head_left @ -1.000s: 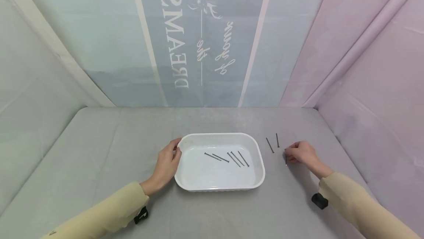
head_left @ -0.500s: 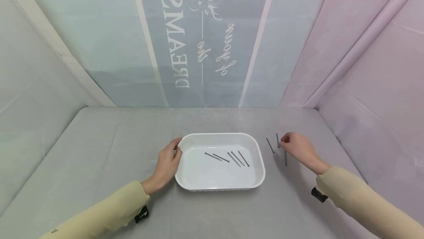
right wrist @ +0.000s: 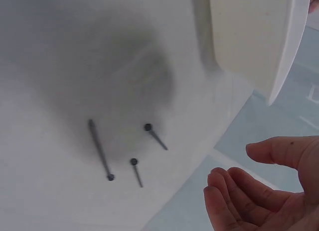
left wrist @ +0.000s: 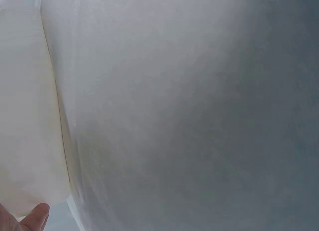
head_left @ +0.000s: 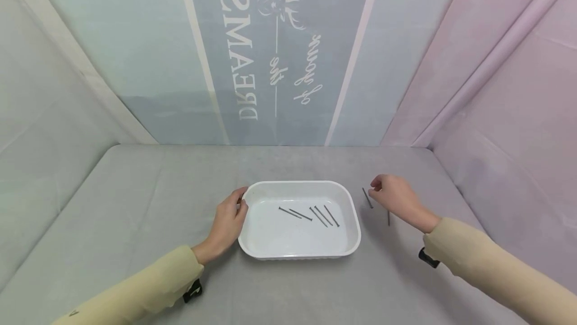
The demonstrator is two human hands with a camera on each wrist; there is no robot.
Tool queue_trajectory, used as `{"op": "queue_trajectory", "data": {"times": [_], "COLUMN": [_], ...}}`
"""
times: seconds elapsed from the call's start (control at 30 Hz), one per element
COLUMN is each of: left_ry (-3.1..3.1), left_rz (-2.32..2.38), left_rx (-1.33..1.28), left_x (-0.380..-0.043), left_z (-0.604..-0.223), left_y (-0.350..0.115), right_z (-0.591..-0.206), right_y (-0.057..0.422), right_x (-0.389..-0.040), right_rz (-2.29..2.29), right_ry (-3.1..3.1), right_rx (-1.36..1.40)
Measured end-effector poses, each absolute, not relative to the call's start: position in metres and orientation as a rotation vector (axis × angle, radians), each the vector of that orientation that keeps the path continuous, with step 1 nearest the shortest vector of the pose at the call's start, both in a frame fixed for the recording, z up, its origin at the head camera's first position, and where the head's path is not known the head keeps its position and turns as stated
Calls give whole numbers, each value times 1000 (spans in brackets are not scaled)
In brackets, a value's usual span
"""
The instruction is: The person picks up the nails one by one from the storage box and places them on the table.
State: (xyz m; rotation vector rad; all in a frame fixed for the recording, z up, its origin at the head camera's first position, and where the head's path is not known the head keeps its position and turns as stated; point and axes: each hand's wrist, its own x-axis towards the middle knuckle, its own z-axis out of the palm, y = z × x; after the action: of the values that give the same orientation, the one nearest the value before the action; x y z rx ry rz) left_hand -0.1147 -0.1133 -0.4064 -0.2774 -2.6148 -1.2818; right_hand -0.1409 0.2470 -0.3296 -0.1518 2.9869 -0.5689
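My left hand (head_left: 229,219) holds the left end of a white rectangular dish (head_left: 288,256), fingers and thumb at its rim. In the left wrist view the thumb (left wrist: 37,216) lies at the dish's end. Several dark nails (head_left: 332,216) lie inside the dish. My right hand (head_left: 394,199) is over the table to the right of the dish, thumb and fingers apart with nothing between them. Close by on the table are a nail (head_left: 367,198) and another nail (head_left: 388,218). A third nail (right wrist: 137,172) shows in the right wrist view; the hand hides it in the head view.
A grey cloth covers the table (head_left: 288,295). Behind it hangs a blue-grey printed backdrop (head_left: 275,64), with pale fabric walls at left and right. Both wrists carry a black strap-on device (head_left: 428,258).
My right hand has left the rightmost nail, which stays on the table, and moved left and a little farther back over the other nails. My left hand and the dish have not moved.
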Motion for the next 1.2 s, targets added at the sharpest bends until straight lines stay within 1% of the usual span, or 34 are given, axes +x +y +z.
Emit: {"op": "queue_trajectory", "data": {"times": [0.6, 0.83, 1.2], "left_ry": [-2615, -2608, -2603], "left_rz": [-1278, -1265, -1263], "left_rx": [-304, -319, -348], "left_x": [-114, -113, -113], "left_z": [-410, -410, -412], "left_y": [-117, -119, -124], "right_z": [-313, -311, -307], "right_y": [210, 198, 172], "right_x": [-134, -131, -125], "right_rz": [-537, -470, -419], "right_ry": [3039, 3089, 3112], "right_rx": [-268, -333, -365]}}
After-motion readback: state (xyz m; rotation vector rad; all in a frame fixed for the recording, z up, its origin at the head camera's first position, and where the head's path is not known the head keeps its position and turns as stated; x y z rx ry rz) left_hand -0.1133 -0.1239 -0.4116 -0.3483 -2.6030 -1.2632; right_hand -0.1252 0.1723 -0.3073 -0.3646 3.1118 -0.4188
